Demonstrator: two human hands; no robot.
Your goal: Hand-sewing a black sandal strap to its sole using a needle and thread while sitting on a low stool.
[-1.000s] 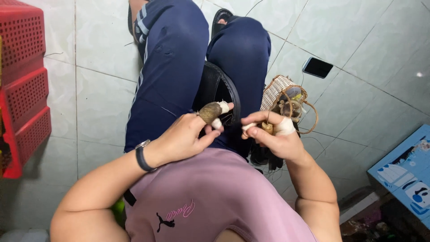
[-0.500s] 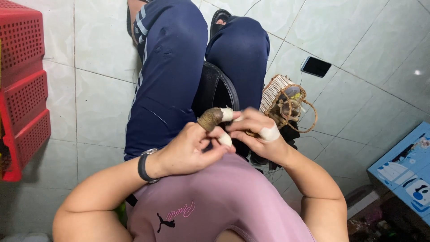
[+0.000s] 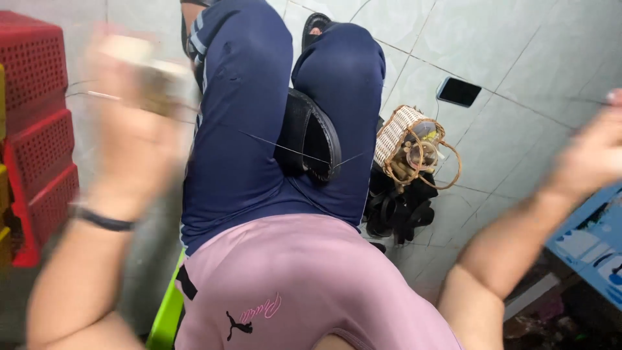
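Note:
Both my hands are flung wide apart and badly blurred. My left hand (image 3: 133,123), with a dark band on the wrist, is raised at the left and closed on a small brown piece (image 3: 146,71). At the far right edge is my right hand (image 3: 593,155); blur hides what its fingers hold. A thin thread (image 3: 285,149) stretches across my dark blue trousers (image 3: 240,142). It crosses a black rounded object (image 3: 314,139) resting between my knees.
A small woven basket (image 3: 402,136) with rings and sticks stands on the tiled floor at my right knee, with black straps (image 3: 395,207) heaped beside it. A dark phone (image 3: 459,92) lies further back. Red crates (image 3: 35,123) are stacked at the left, and a blue box (image 3: 593,246) is at the right.
My hands were together over my lap, working the small brown piece. They have swung apart, the left up and to the left, the right far out to the right, with a thread now drawn across my lap.

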